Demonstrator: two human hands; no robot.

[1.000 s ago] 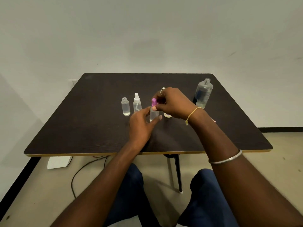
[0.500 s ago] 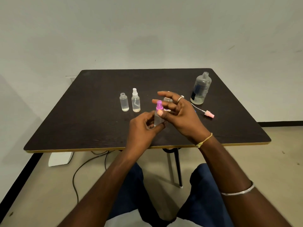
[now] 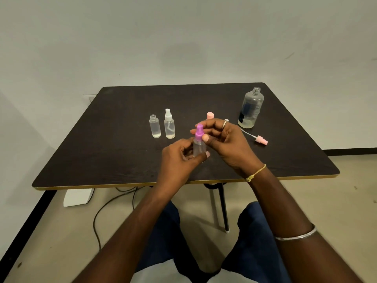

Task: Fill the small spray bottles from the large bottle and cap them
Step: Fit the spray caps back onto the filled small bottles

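Bottle [image 3: 199,148], gripped by left hand [image 3: 179,161] over tabletop's [image 3: 114,160] near edge; cap [image 3: 199,133] pinched by right hand [image 3: 227,145]; cross-threading and leakage risked if twisted askew.

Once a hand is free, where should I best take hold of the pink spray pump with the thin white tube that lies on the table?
Pinch the pink plastic pump head, coming from above with the nearer right hand. The pump lies flat on the dark table, so its sides are free; its thin white tube looks too bendy to hold.
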